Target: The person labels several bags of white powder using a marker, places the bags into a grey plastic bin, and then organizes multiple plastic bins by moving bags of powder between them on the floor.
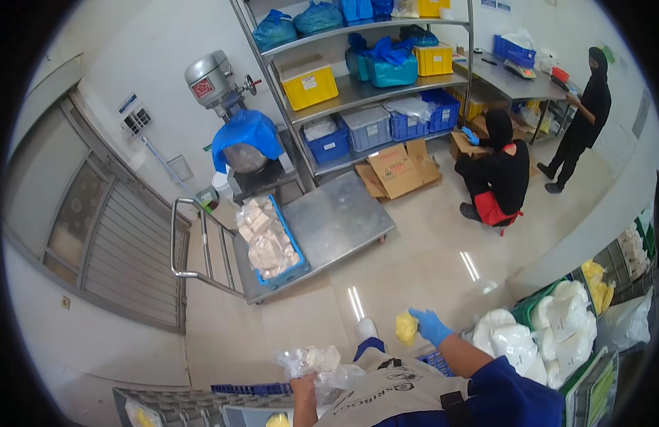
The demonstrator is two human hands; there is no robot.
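Note:
My left hand [304, 385] is closed on a clear plastic bag [324, 363] holding pale pieces, low in the head view. To its right, my right hand [432, 326], in a blue glove, grips a yellow bundle [406, 328] that looks wrapped in plastic. Another yellow bundle [277, 420] shows at the bottom edge, below my left hand, in a grey container. Ahead of me, a blue crate [283, 275] full of bagged pale blocks [268, 240] rests on a flat metal trolley [335, 213].
White filled bags [513, 344] fill crates at my right. A metal shelf rack [356, 96] with bins stands ahead, beside a planetary mixer [239, 117]. A person crouches at a cardboard box [463, 147]; another person [588, 112] stands by a metal table [521, 82].

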